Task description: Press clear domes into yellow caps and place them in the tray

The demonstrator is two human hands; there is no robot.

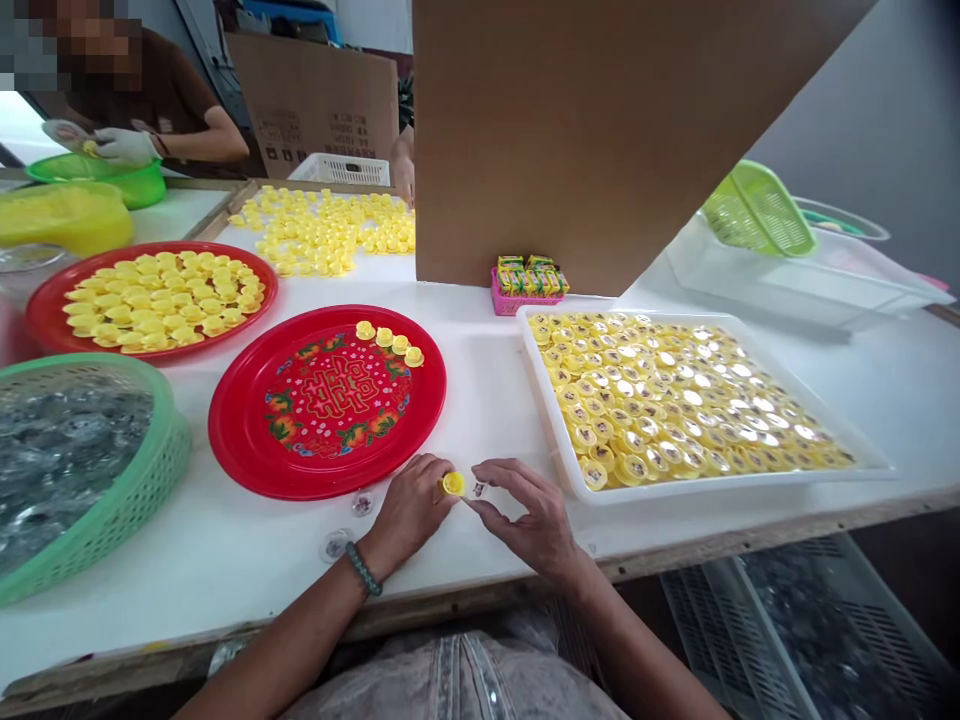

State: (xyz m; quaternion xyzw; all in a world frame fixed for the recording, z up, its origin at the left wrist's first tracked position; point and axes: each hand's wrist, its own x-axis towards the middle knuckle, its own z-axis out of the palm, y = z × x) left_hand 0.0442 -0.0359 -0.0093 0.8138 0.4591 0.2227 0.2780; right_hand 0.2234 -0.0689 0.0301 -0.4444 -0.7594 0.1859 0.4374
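Note:
Near the table's front edge, my left hand (411, 512) is closed round a small yellow plastic cup (453, 484), its opening facing up and to the right. My right hand (529, 515) pinches a small clear disc with a dark print (480, 489) between thumb and fingertips, just right of the cup. Two more clear discs lie on the table beside my left wrist, one a clear disc (334, 545) near the bracelet. Beyond my left hand, a red round tray (247, 440) bears several yellow cups (384, 337) in a row along its far right rim.
A white tray (559, 420) full of yellow cups with printed discs stands at right. At left are a green basket (169, 450) of clear pieces and another red tray (41, 310) of yellow cups. A cardboard panel (570, 140) rises behind. A co-worker's gloved hands (124, 147) are far left.

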